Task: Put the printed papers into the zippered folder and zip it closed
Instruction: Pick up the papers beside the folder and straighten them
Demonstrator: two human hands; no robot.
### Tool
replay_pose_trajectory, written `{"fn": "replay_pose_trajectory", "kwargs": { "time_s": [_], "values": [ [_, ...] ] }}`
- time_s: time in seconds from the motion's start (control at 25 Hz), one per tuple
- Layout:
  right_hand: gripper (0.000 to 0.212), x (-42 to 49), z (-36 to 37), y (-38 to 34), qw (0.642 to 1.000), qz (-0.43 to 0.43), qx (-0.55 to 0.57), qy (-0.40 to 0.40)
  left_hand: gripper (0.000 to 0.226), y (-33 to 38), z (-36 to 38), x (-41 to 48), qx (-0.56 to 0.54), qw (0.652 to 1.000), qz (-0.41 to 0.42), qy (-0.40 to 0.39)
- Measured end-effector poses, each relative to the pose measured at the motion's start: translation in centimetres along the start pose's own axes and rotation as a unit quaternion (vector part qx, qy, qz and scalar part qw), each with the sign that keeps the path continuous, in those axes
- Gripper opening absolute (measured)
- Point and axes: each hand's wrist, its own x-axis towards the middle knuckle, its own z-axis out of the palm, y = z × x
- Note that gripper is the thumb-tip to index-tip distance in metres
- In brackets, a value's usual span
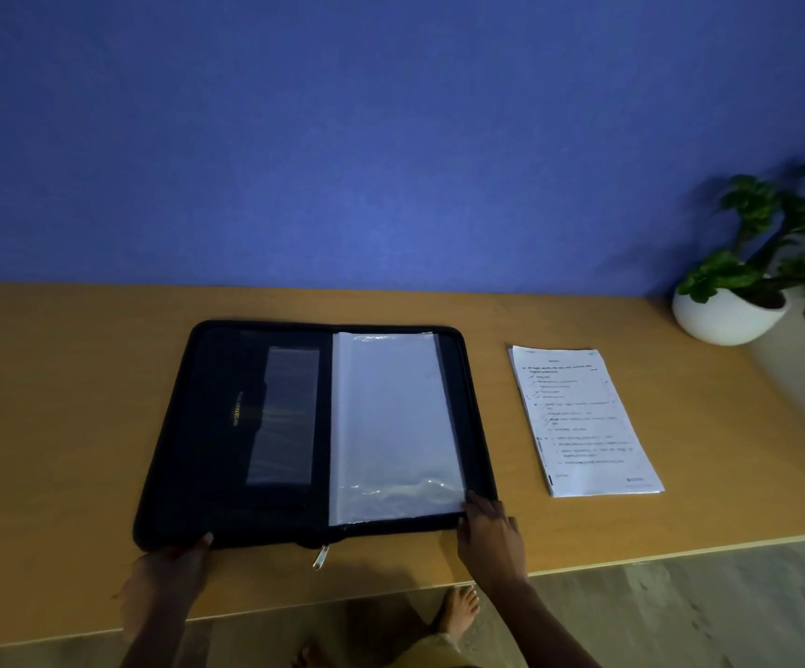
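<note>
A black zippered folder [227, 426] lies open flat on the wooden table [77, 378]. Its left half is dark with a clear pocket; its right half holds clear plastic sleeves [393, 421]. A metal zipper pull [321, 557] hangs at the folder's near edge. The stack of printed papers [581, 421] lies on the table to the right of the folder, apart from it. My left hand [171, 571] rests at the folder's near left corner with a finger on its edge. My right hand [489, 535] touches the near right corner, fingertips on the sleeve's corner.
A white bowl-shaped pot with a green plant [747, 301] stands at the table's back right. A blue wall [342, 137] rises behind the table. The table's front edge runs close to my body, with the floor and bare feet [458, 612] below.
</note>
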Motion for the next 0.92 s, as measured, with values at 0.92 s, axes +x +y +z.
{"fn": "replay_pose_trajectory", "kwargs": {
  "time_s": [0.92],
  "values": [
    [0.072, 14.9, -10.0, 28.4, 0.946, 0.289, 0.144, -0.021, 0.028, 27.3, 33.1, -26.2, -0.018, 0.950, 0.183, -0.253]
  ]
}}
